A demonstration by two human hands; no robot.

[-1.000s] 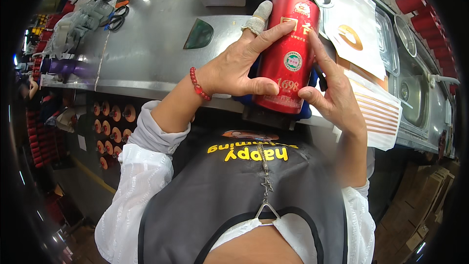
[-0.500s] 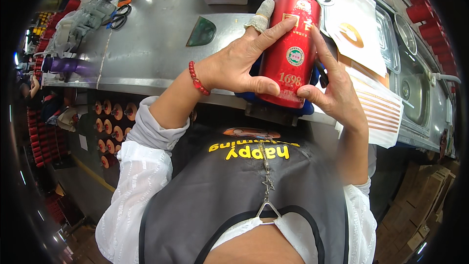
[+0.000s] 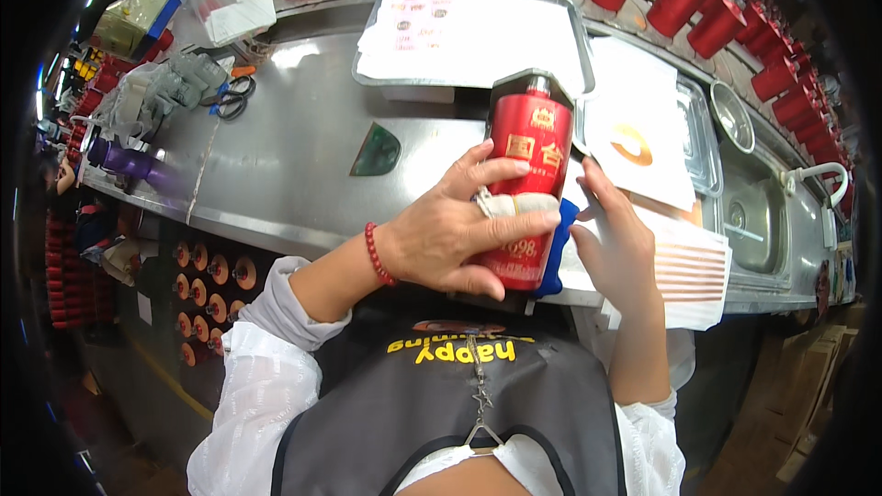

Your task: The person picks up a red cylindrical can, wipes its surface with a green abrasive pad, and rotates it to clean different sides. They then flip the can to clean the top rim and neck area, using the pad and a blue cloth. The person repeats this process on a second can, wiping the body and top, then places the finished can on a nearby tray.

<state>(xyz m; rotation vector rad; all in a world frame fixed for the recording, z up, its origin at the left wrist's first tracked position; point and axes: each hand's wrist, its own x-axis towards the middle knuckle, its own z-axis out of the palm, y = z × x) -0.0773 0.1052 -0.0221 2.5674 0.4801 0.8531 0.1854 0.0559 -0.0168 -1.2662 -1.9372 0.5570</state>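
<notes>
A red bottle (image 3: 531, 133) with gold print and a dark neck lies tilted at the bench's near edge, its neck pointing away from me. Beneath it, blue cloth (image 3: 559, 262) shows along the right side. My left hand (image 3: 459, 225) grips the bottle from the left, fingers across its front and thumb low. A pale cloth cover on one of those fingers crosses the bottle's middle. Just right of the bottle, my right hand (image 3: 623, 243) is off it, with fingers curled toward the thumb around a dark, thin thing (image 3: 590, 198) too blurred to name.
Beyond the bottle stands a metal tray (image 3: 469, 83) of printed sheets. A green plate (image 3: 377, 149) and scissors (image 3: 235, 99) lie left. On the right are white sheets (image 3: 638, 119), a striped label sheet (image 3: 689, 266) and a sink (image 3: 758, 197). Red bottles (image 3: 680, 0) line the conveyor behind.
My right hand has left the bottle's front and moved to its right side. My left hand now lies across the bottle, covering the round label. The whole view has shifted, showing more of the far side.
</notes>
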